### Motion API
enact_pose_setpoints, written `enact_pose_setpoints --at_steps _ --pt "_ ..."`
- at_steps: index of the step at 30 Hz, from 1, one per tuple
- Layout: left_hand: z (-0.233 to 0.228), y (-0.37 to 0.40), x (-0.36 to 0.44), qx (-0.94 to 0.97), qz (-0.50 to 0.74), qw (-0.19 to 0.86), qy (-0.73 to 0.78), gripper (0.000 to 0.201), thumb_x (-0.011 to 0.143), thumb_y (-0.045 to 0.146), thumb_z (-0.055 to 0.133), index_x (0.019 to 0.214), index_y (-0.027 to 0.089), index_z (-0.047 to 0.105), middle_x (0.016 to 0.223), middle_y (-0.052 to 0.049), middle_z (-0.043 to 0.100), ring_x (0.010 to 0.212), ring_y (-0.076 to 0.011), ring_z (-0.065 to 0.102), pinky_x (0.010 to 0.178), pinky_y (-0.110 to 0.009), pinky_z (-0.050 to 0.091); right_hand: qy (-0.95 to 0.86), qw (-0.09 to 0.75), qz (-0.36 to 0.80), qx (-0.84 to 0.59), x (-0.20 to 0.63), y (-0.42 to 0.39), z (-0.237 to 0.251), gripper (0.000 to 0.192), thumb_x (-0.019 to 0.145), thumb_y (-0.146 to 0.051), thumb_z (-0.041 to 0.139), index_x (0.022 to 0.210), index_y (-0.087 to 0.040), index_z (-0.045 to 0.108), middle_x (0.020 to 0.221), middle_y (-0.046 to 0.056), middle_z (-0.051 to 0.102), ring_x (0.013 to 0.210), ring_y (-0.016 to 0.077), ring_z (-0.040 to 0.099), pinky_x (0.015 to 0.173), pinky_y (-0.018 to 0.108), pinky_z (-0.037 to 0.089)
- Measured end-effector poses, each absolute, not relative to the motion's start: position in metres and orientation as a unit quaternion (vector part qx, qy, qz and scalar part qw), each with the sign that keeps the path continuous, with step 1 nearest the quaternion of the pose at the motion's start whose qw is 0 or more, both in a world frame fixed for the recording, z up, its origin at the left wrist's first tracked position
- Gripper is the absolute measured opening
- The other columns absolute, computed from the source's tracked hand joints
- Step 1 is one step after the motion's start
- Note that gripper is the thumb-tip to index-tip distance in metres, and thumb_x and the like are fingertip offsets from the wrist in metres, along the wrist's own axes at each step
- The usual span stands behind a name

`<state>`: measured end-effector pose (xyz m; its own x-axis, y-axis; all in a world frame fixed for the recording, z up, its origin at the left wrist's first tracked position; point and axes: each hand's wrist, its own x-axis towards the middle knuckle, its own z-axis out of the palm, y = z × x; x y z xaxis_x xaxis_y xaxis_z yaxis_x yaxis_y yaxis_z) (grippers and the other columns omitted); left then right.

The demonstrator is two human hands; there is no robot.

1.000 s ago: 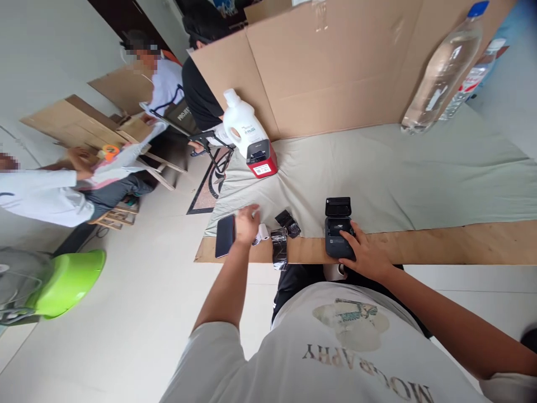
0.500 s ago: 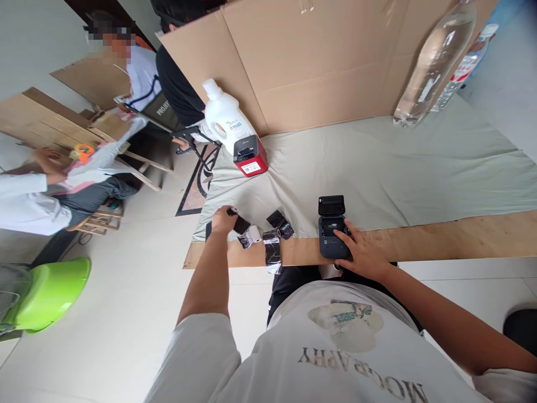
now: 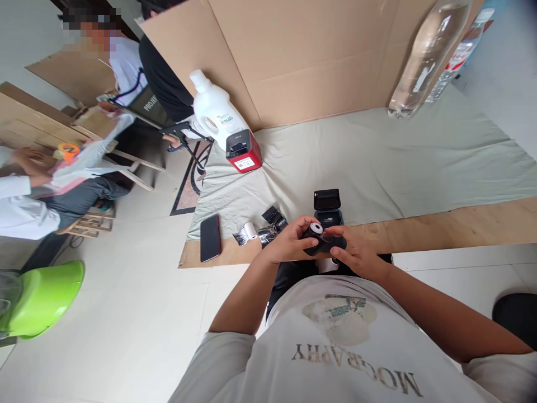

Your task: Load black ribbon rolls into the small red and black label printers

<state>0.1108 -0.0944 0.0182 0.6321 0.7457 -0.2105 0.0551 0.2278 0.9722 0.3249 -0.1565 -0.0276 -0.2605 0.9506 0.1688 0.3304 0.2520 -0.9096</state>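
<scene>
My left hand (image 3: 291,239) is closed around a thermal paper roll (image 3: 316,228). The roll has a black outer strip and a white end with a hollow core. My right hand (image 3: 361,256) is beside it with fingers stretched apart; whether they touch the roll I cannot tell. Behind the roll is a small black portable printer (image 3: 327,199) with its lid up, its lower body partly covered by my hands and the strip. Left of my left hand lie a small white paper roll (image 3: 250,230) and several black-printed paper pieces (image 3: 272,214).
A smartphone (image 3: 210,238) lies near the table's left corner. Farther back stand a red and black box-shaped device (image 3: 248,152) and a white detergent bottle (image 3: 220,109). Cardboard (image 3: 302,61) walls the far edge, with a large clear bottle (image 3: 419,67) at right. Other people sit at left.
My left hand has moved right from beside the phone, bringing the paper roll to the printer. The phone is now uncovered. My right hand has lifted off the printer's body.
</scene>
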Motion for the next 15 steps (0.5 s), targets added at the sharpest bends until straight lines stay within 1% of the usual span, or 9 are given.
enact_pose_setpoints --at_steps 2,4,6,7,9,11,13,15 --pt "0.007 -0.094 0.119 0.573 0.248 0.697 0.351 0.055 0.067 0.049 0.085 0.107 0.021 0.059 0.097 -0.005 0.064 0.094 -0.0209 0.062 0.082 -0.031 0.049 -0.67 0.371 0.43 -0.478 0.326 -0.159 -0.028 0.043 0.085 -0.049 0.065 0.12 -0.023 0.06 0.114 0.009 0.07 0.106 0.026 0.067 0.091 0.045 0.057" --pt "0.0 -0.091 0.121 0.583 0.231 0.692 0.358 0.056 0.068 0.048 0.084 0.11 0.022 0.058 0.096 -0.004 0.063 0.092 -0.0197 0.061 0.081 -0.03 0.048 -0.657 0.357 0.445 -0.493 0.327 -0.162 -0.032 0.031 0.084 -0.044 0.066 0.108 -0.024 0.063 0.104 0.007 0.072 0.097 0.0243 0.069 0.083 0.042 0.058" --pt "-0.004 -0.088 0.122 0.607 0.208 0.673 0.368 0.054 0.072 0.046 0.081 0.115 0.023 0.058 0.097 -0.004 0.062 0.092 -0.0199 0.06 0.081 -0.03 0.048 -0.651 0.356 0.448 -0.499 0.328 -0.166 -0.036 0.018 0.085 -0.038 0.062 0.096 -0.024 0.064 0.094 0.005 0.072 0.089 0.0217 0.069 0.079 0.039 0.058" --pt "-0.005 -0.085 0.124 0.63 0.199 0.652 0.371 0.052 0.073 0.044 0.079 0.116 0.023 0.058 0.099 -0.005 0.063 0.094 -0.0207 0.059 0.083 -0.031 0.047 -0.647 0.36 0.446 -0.504 0.329 -0.167 -0.039 0.015 0.085 -0.037 0.061 0.094 -0.024 0.063 0.09 0.004 0.072 0.085 0.0206 0.068 0.078 0.039 0.058" --pt "-0.007 -0.077 0.13 0.687 0.187 0.596 0.371 0.042 0.077 0.038 0.074 0.113 0.023 0.061 0.106 -0.005 0.064 0.101 -0.0226 0.059 0.09 -0.033 0.047 -0.629 0.375 0.437 -0.522 0.329 -0.169 -0.044 0.018 0.085 -0.036 0.061 0.098 -0.024 0.061 0.085 0.003 0.071 0.081 0.0195 0.068 0.078 0.038 0.057" --pt "-0.009 -0.068 0.14 0.742 0.175 0.534 0.366 0.029 0.079 0.031 0.071 0.105 0.022 0.064 0.109 -0.005 0.064 0.106 -0.0235 0.058 0.095 -0.034 0.045 -0.599 0.391 0.442 -0.541 0.329 -0.17 -0.05 0.027 0.084 -0.037 0.062 0.106 -0.023 0.057 0.078 0.001 0.068 0.076 0.0191 0.067 0.075 0.038 0.057" --pt "-0.01 -0.057 0.151 0.786 0.147 0.479 0.362 0.021 0.08 0.025 0.068 0.1 0.021 0.064 0.105 -0.004 0.064 0.104 -0.0231 0.058 0.096 -0.035 0.045 -0.562 0.411 0.462 -0.55 0.329 -0.168 -0.056 0.034 0.083 -0.039 0.061 0.111 -0.022 0.053 0.074 0.0 0.067 0.07 0.0188 0.066 0.07 0.037 0.057" --pt "-0.01 -0.048 0.161 0.821 0.112 0.431 0.358 0.019 0.079 0.022 0.068 0.098 0.021 0.065 0.1 -0.004 0.063 0.098 -0.0225 0.059 0.094 -0.036 0.046 -0.533 0.428 0.472 -0.557 0.329 -0.165 -0.061 0.034 0.082 -0.041 0.061 0.109 -0.022 0.052 0.077 0.001 0.067 0.07 0.0186 0.067 0.067 0.035 0.056"
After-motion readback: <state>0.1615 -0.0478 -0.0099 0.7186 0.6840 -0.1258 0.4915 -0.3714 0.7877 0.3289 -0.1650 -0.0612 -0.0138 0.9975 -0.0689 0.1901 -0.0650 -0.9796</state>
